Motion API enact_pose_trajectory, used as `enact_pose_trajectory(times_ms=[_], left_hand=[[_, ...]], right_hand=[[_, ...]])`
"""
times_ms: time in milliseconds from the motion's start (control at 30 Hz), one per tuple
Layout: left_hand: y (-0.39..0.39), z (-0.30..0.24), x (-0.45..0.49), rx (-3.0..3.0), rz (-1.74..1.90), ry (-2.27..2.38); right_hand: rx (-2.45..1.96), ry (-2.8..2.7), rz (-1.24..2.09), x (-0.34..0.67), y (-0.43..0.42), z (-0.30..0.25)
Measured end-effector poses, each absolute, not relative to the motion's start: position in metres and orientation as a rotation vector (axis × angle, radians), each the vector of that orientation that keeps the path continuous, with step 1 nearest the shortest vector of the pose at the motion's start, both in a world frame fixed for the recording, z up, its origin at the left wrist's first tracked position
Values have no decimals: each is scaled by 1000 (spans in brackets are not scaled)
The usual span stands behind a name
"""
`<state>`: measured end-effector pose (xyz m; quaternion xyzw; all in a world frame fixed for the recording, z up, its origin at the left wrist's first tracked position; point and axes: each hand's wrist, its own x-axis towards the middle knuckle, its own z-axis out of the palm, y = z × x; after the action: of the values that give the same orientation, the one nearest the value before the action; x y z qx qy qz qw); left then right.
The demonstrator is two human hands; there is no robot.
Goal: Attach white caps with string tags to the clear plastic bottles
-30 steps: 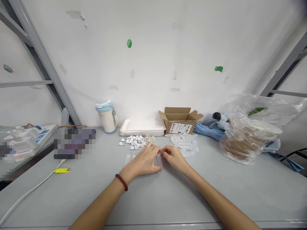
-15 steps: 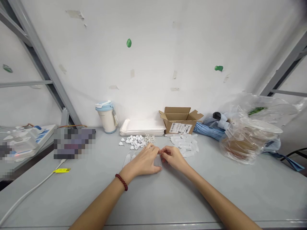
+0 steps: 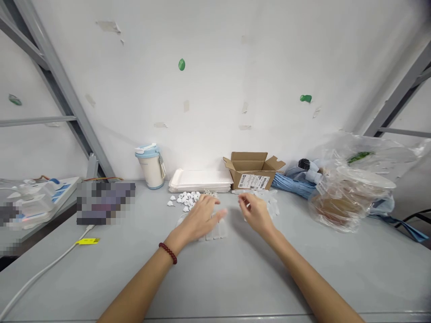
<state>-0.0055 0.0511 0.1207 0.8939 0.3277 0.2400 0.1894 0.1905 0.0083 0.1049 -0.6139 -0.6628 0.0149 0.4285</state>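
Hands over the desk point(image 3: 235, 278), head view: we see our left hand point(image 3: 201, 220) flat and spread, fingertips resting on a short row of clear tubes point(image 3: 215, 231) lying side by side just under it. Our right hand point(image 3: 256, 213) hovers apart from it, fingers loosely curled beside the loose heap of tubes point(image 3: 269, 201); whether it pinches anything we cannot tell, it's too blurred. Behind the left hand lie scattered white caps point(image 3: 186, 198). By our reckoning only a handful sits lined up, and both heaps look far from used. At the wall stand a cardboard box point(image 3: 252, 172) and white trays point(image 3: 200, 179).
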Motion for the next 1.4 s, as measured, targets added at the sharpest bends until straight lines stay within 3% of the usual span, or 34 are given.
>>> enact_pose_trajectory(times_ms=[133, 300, 767, 1400], left_hand=[[74, 114, -16, 2592, 845, 1131], [88, 100, -21, 2728, 713, 1156], [80, 106, -1, 2783, 442, 1184], [83, 111, -10, 2385, 563, 1166]], right_hand=[[-1762, -1705, -206, 220, 8, 120], [-2049, -1944, 8, 230, 5, 125], [-2220, -2106, 33, 207, 4, 117], [-2169, -2178, -51, 195, 3, 110]])
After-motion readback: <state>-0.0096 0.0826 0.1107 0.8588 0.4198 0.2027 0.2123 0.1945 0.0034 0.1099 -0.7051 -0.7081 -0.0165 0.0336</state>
